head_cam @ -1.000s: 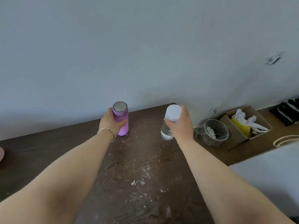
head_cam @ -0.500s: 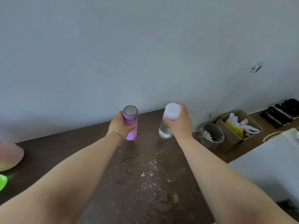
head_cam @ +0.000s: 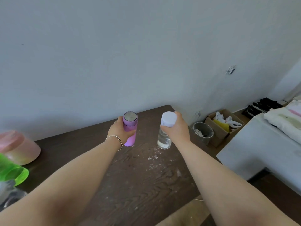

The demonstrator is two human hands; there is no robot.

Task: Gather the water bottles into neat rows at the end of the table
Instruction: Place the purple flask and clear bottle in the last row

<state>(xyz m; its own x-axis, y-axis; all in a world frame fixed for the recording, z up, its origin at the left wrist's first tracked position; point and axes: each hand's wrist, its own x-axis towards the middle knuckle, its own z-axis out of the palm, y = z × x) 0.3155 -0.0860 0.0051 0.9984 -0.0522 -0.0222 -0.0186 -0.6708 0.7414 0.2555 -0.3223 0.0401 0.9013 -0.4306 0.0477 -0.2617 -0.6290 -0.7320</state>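
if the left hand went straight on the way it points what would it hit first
Probably the wall: the left hand, gripping the purple bottle, points toward it with nothing standing between, though depth is unclear.

Both arms stretched forward over the surface, forearms bare, converging slightly toward the far end. Left hand wraps the purple bottle mid-body from its left side, thumb across the near face, with a thin bracelet on the wrist. Right hand grips the clear bottle from its right side just under the white cap, thumb in front, fingers curled round the back, wrist in line with the forearm.
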